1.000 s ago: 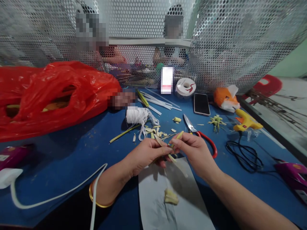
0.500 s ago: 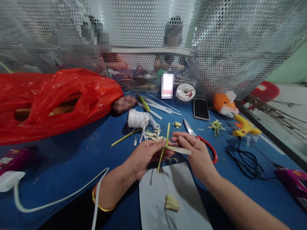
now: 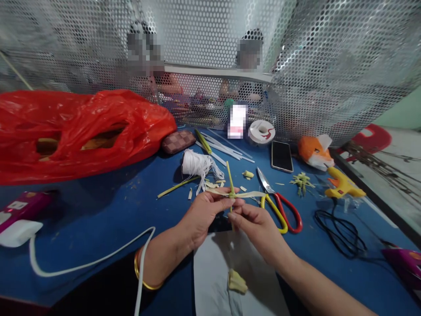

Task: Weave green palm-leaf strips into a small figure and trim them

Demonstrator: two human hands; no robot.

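Observation:
My left hand [image 3: 200,217] pinches a thin green plant stalk [image 3: 229,175] at the place where a pale flat strip [image 3: 251,194] crosses it. The stalk points up and away, and the strip sticks out to both sides of the crossing. Closed below the crossing, my right hand [image 3: 263,226] grips the stalk's lower end between thumb and fingers. Part of that end is hidden by the fingers. Under both hands lies a white sheet [image 3: 210,272] with a folded pale-yellow piece [image 3: 237,281] on it. Scissors [image 3: 276,197] with red and yellow handles lie just right of my right hand.
Behind the hands are white string [image 3: 194,162], plastic sticks [image 3: 226,147], ribbon spool [image 3: 262,131] and phone [image 3: 281,156]. A yellow glue gun [image 3: 344,184] with black cord lies right, a red bag [image 3: 138,118] left. A white cable [image 3: 95,267] crosses my left forearm. Perforated mesh [image 3: 210,35] hangs behind.
My right hand has moved left and down from beside the pale strip to the stalk's lower end. The stalk now stands more upright. The view has shifted, uncovering the yellow scissor handle.

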